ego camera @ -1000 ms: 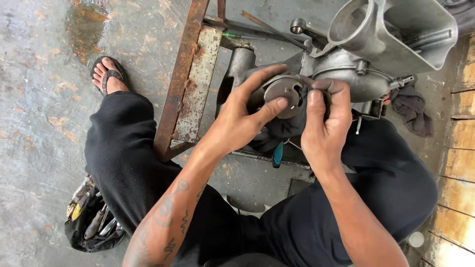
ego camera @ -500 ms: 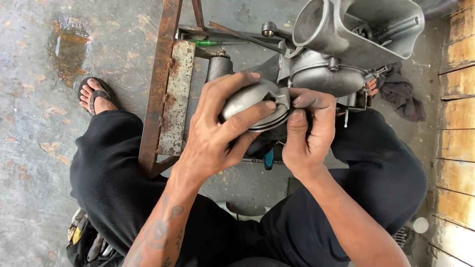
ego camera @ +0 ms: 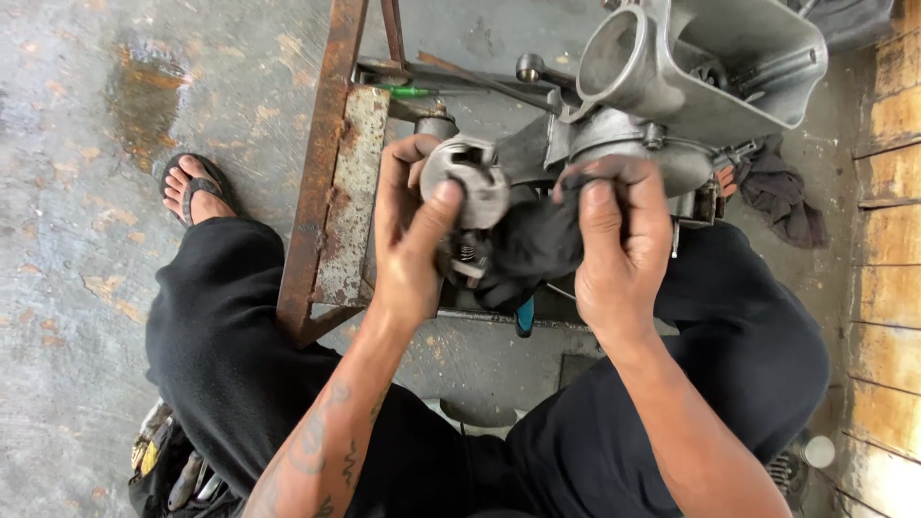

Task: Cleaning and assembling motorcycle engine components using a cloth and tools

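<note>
A person sits on a concrete floor [ego camera: 67, 288] beside a rusty metal frame [ego camera: 331, 182]. The left hand [ego camera: 408, 245] grips a round grey metal part [ego camera: 467, 182], thumb across its face. It looks rigid, heavy, probably greasy, best held by the rim. The right hand [ego camera: 619, 254] clutches a soft black rag [ego camera: 528, 245] against it, below a large aluminium casing [ego camera: 710, 67].

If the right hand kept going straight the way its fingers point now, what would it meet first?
Most likely the grey engine casing just beyond the right hand, which already grips the dark rag; depth is unclear.
</note>
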